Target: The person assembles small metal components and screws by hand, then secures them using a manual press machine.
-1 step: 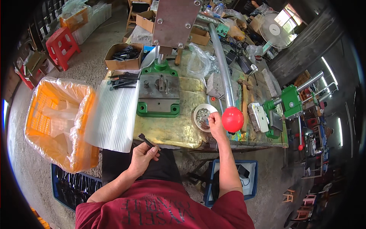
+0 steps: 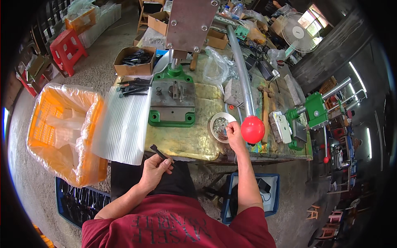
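Observation:
My left hand (image 2: pixel 156 170) is closed round a slim black piece (image 2: pixel 158 152) with a wider flat end, held just off the table's near edge. At the right rim of a small white bowl (image 2: pixel 213 131), my right hand (image 2: pixel 235 135) has its fingers pinched together. Small silvery metal pieces (image 2: pixel 220 126) lie in that bowl. What the right fingertips hold, if anything, is too small to make out. Straight ahead stands a green hand press (image 2: pixel 172 119) with a steel plate and a small fixture. Its lever ends in a red ball knob (image 2: pixel 252 129), just right of my right hand.
Similar black pieces (image 2: pixel 134 87) lie on a white foam sheet (image 2: pixel 124 128) left of the press. An orange crate (image 2: pixel 45 124) lined with clear plastic stands further left. A cardboard box (image 2: pixel 117 66) sits behind. To the right are a phone (image 2: pixel 283 128) and another green press (image 2: pixel 316 108).

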The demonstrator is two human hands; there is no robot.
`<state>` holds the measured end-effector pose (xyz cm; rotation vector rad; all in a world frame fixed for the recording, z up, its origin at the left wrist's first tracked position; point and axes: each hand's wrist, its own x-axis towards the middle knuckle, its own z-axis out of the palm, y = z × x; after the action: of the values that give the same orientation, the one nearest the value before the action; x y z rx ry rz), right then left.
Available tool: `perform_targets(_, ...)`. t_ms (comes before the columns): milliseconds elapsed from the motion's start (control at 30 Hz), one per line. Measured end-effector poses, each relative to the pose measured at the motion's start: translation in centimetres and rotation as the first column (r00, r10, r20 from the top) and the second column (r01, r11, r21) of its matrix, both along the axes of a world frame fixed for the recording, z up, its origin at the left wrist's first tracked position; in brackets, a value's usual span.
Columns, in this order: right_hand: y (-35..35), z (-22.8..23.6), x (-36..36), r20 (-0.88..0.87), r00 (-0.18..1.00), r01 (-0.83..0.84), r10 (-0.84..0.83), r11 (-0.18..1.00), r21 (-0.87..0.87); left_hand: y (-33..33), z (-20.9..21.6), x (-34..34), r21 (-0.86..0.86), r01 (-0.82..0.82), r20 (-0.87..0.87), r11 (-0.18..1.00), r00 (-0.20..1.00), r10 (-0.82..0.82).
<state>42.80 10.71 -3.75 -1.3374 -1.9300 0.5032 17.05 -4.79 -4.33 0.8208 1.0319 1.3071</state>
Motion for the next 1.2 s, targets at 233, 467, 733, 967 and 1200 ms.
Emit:
perform_targets(233,0.6,-1.9,1.0,-0.137,0.990,-0.031,0.028,0.999,-0.020,0.0,-0.2,0.0,-0.003,-0.003,0.009,1.000,1.000,0.003)
perform_targets(467,1.2,-3.8,2.1,-0.329,0.943,-0.016,-0.043,0.985,-0.173,-0.1,-0.4,0.0,-0.018,0.014,0.017,1.000,1.000,-0.013)
perform_targets(733,0.9,-3.5,1.8,-0.297,0.954,-0.014,-0.036,0.986,-0.164,-0.1,-0.5,-0.1,-0.024,0.014,0.015,1.000,1.000,-0.014)
perform_targets(967,0.4,-3.0,1.5,-0.384,0.922,-0.032,-0.045,0.981,-0.191,-0.1,-0.3,0.0,-0.029,0.013,-0.007,0.999,1.000,-0.014)
perform_targets(1200,0.4,-2.6,1.2,-0.630,0.769,-0.089,-0.105,0.959,-0.268,-0.1,-0.5,0.1,-0.029,0.011,-0.012,1.000,1.000,-0.011)
